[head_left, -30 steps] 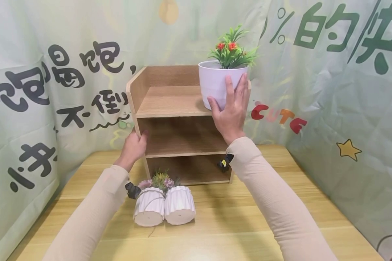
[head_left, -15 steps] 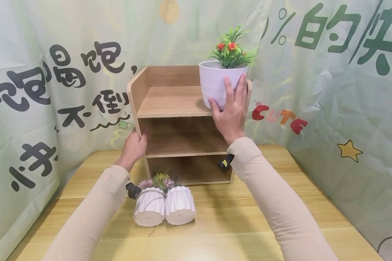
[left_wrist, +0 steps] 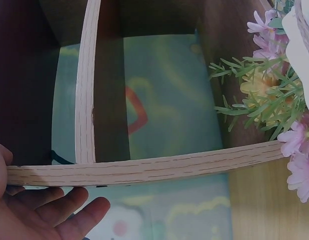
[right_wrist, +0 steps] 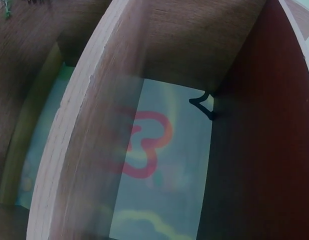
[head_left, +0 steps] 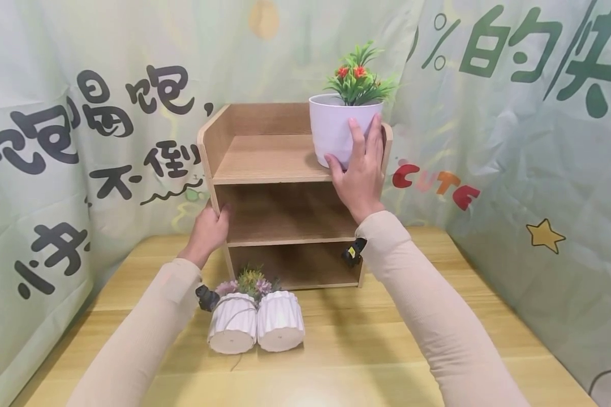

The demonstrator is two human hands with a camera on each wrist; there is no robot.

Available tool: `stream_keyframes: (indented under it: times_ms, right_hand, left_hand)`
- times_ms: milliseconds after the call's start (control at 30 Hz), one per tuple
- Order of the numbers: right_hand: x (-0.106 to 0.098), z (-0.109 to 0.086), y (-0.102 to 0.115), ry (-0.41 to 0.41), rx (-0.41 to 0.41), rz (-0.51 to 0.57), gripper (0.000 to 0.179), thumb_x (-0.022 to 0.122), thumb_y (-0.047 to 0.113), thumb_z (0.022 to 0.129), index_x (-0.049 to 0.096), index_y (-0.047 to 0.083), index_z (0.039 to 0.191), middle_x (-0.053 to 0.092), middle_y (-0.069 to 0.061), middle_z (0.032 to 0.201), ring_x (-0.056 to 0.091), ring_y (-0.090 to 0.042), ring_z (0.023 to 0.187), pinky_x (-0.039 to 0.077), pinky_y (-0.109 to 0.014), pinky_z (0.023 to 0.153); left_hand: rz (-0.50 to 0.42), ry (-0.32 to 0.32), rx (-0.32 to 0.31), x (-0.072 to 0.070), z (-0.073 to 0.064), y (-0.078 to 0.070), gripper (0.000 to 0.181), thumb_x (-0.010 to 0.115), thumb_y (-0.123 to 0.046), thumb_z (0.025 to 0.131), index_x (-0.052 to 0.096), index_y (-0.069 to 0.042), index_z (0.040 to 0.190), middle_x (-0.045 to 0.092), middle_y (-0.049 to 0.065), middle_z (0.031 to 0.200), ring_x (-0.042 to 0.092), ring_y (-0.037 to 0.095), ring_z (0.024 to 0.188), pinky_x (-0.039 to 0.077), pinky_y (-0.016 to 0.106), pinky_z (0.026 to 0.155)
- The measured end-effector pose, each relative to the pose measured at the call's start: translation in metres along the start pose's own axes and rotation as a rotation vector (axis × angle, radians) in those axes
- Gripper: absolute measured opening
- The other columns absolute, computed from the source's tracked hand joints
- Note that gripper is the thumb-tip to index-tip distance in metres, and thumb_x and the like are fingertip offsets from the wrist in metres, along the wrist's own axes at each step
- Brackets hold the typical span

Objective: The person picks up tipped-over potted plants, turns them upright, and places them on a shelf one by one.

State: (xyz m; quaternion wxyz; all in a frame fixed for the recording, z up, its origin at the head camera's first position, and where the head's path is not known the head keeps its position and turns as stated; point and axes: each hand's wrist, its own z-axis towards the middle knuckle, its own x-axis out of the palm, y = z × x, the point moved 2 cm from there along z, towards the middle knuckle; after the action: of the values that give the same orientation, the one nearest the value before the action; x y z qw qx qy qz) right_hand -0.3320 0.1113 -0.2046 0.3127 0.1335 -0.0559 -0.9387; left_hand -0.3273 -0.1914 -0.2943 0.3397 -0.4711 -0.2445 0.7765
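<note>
A white flowerpot (head_left: 331, 127) with a green artificial plant (head_left: 356, 87) and red flowers stands upright at the right of the shelf unit's top board. My right hand (head_left: 361, 178) presses on its front and right side, thumb low, fingers stretched upward and spread. The wooden shelf unit (head_left: 265, 161) has its left side panel in the grip of my left hand (head_left: 207, 229). In the left wrist view, the thumb lies on one side of the panel edge (left_wrist: 159, 171) and the fingers (left_wrist: 69, 205) on the other. The right wrist view shows shelf compartments, no hand.
Two white fluted pots (head_left: 280, 322) lie on their sides on the wooden table (head_left: 346, 362), in front of the unit, with pink and yellow flowers (head_left: 252, 282) toward it. A printed curtain (head_left: 147, 34) surrounds the table at the back and sides.
The flowerpot has shifted slightly left and back on the top board, with my right hand following it. My left hand keeps its grip on the side panel.
</note>
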Motion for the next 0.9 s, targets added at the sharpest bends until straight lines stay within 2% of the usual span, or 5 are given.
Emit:
stream_keyframes:
  times_ms: [200, 300, 600, 767, 900]
  right_hand:
    - [0.001, -0.001, -0.001, 0.013, 0.017, -0.018, 0.067, 0.069, 0.033, 0.089, 0.032, 0.018, 0.143, 0.020, -0.027, 0.153, 0.022, -0.035, 0.141, 0.031, -0.051, 0.108]
    - [0.001, -0.002, -0.002, 0.018, 0.018, -0.014, 0.064, 0.068, 0.030, 0.090, 0.033, 0.018, 0.142, 0.022, -0.027, 0.151, 0.024, -0.037, 0.139, 0.030, -0.052, 0.108]
    - [0.000, -0.007, -0.003, 0.000, -0.018, 0.058, 0.053, 0.065, 0.021, 0.091, 0.042, 0.012, 0.138, 0.027, -0.028, 0.147, 0.026, -0.036, 0.138, 0.021, -0.043, 0.114]
    - [-0.003, -0.011, -0.001, -0.013, -0.030, 0.076, 0.050, 0.065, 0.019, 0.089, 0.047, 0.008, 0.134, 0.032, -0.028, 0.144, 0.029, -0.036, 0.137, 0.023, -0.043, 0.113]
    - [-0.007, -0.015, 0.001, 0.028, -0.012, 0.069, 0.052, 0.064, 0.021, 0.089, 0.047, 0.005, 0.135, 0.033, -0.028, 0.145, 0.030, -0.036, 0.137, 0.024, -0.044, 0.113]
  left_hand:
    - [-0.008, -0.001, 0.000, 0.000, -0.001, -0.001, 0.037, 0.041, -0.025, 0.103, 0.046, 0.008, 0.118, 0.055, 0.029, 0.092, 0.053, 0.042, 0.093, 0.044, 0.056, 0.089]
    - [-0.011, -0.002, -0.001, 0.000, -0.001, -0.001, 0.036, 0.041, -0.025, 0.103, 0.046, 0.007, 0.117, 0.055, 0.029, 0.091, 0.053, 0.042, 0.093, 0.044, 0.056, 0.089]
    - [-0.010, 0.001, 0.004, 0.000, 0.000, 0.001, 0.039, 0.040, -0.026, 0.103, 0.045, 0.008, 0.121, 0.056, 0.032, 0.097, 0.054, 0.043, 0.098, 0.043, 0.057, 0.091]
    - [-0.009, 0.010, 0.000, 0.001, 0.000, 0.002, 0.040, 0.040, -0.027, 0.103, 0.045, 0.007, 0.123, 0.057, 0.033, 0.101, 0.055, 0.045, 0.100, 0.042, 0.057, 0.093]
    - [-0.016, 0.005, -0.001, 0.001, 0.001, 0.001, 0.040, 0.041, -0.027, 0.103, 0.045, 0.007, 0.124, 0.057, 0.033, 0.102, 0.055, 0.045, 0.100, 0.042, 0.057, 0.093]
